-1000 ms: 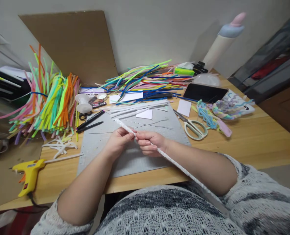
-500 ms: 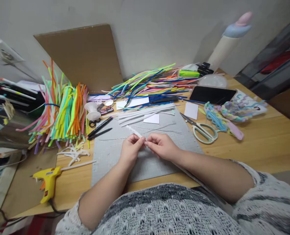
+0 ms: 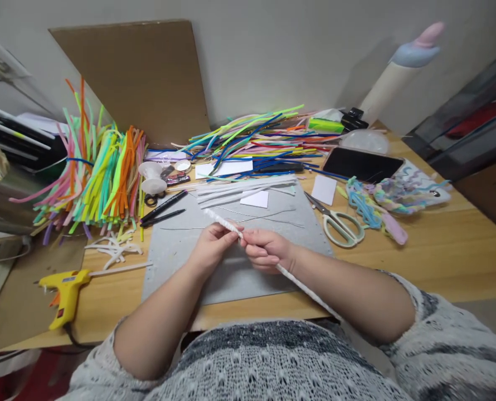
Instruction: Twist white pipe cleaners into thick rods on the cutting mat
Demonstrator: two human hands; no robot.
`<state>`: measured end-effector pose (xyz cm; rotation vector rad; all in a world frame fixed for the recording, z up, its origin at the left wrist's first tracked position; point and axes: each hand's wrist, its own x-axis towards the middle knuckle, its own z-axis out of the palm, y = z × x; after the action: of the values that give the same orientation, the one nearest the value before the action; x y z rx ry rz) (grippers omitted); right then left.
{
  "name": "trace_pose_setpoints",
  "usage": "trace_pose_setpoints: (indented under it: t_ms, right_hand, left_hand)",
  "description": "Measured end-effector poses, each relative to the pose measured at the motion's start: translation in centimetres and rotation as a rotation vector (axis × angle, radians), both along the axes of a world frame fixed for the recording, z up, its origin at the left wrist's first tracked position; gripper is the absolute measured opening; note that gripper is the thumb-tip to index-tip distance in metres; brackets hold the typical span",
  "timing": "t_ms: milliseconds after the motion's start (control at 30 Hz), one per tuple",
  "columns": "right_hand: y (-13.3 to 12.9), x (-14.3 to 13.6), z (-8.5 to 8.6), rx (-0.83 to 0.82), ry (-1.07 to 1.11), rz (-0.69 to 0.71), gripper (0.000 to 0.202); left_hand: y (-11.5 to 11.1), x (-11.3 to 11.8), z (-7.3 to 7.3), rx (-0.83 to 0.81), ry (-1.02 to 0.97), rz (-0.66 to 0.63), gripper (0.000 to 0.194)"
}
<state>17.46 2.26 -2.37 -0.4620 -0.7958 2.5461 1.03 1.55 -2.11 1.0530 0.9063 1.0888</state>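
Note:
Over the grey mat (image 3: 176, 273), my left hand (image 3: 212, 245) pinches a white pipe cleaner (image 3: 302, 287) at its thick, coiled end, which sticks out up and to the left. Close beside it, my right hand (image 3: 268, 249) has its fingers closed on the same pipe cleaner. The long tail leaves that hand and runs down along my right forearm toward my lap. Whether a wire lies inside the coil is hidden. Thin wires (image 3: 268, 218) rest on the mat just beyond both hands, with several white pipe cleaners (image 3: 243, 188) behind them.
To the right lie scissors (image 3: 343, 228), a white card (image 3: 324, 190) and a phone (image 3: 360, 164). Bundled coloured pipe cleaners (image 3: 106, 178) and black pens (image 3: 164, 207) are on the left. A yellow glue gun (image 3: 66, 292) lies near the front left edge. Cardboard (image 3: 135, 83) leans on the wall.
The view has shifted slightly. My right hand has turned, its fingers now curled around the white pipe cleaner, and more of the coiled end and tail shows.

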Motion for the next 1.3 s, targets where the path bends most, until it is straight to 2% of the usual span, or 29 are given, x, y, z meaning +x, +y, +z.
trace_pose_setpoints:
  t_ms: [100,233,367,433,567,667,800,867,933,1033,1200,1300]
  right_hand:
    - [-0.1,-0.2,-0.1,0.054,-0.025,0.002,0.021]
    - [-0.3,-0.5,0.3,0.346,-0.248,-0.21,0.025]
    - [-1.0,-0.5,0.8,0.689,-0.594,-0.418,0.022]
    - [-1.4,-0.4,1.1,0.757,-0.665,-0.492,0.021]
    - [-1.4,-0.1,1.9,0.598,-0.497,-0.432,0.023]
    - [-1.0,0.0,1.7,0.415,-0.274,-0.281,0.025]
    - [-1.1,-0.1,0.7,0.137,0.01,-0.055,0.019]
    - [-1.2,-0.2,0.3,0.082,0.07,0.005,0.017]
    - [-1.4,-0.4,0.3,0.114,0.057,0.016,0.019]
    - [-1.6,-0.6,0.6,0.299,-0.075,-0.105,0.026]
    - [-2.3,-0.7,1.0,0.708,-0.548,-0.495,0.027]
    - [-2.6,-0.6,1.1,0.841,-0.706,-0.576,0.024]
  left_hand:
    - [0.1,-0.2,0.2,0.035,-0.009,-0.029,0.018]
    - [0.4,-0.4,0.1,-0.027,0.066,0.06,0.023]
    - [0.6,-0.3,-0.3,-0.059,0.136,0.139,0.026]
    - [0.7,-0.2,-0.3,-0.03,0.115,0.124,0.025]
    - [0.7,-0.4,-0.1,0.062,0.044,0.067,0.025]
    - [0.6,-0.6,0.2,0.09,0.009,0.043,0.024]
    - [0.2,-0.5,0.8,0.111,-0.05,-0.014,0.024]
    - [-0.1,-0.2,1.3,0.102,-0.065,-0.036,0.025]
    - [-0.3,0.0,1.6,0.077,-0.07,-0.031,0.026]
    - [-0.4,0.2,1.7,0.04,-0.055,0.01,0.028]
    - [-0.3,0.5,1.1,0.02,0.1,0.18,0.03]
    - [-0.3,0.6,1.2,0.03,0.17,0.199,0.031]
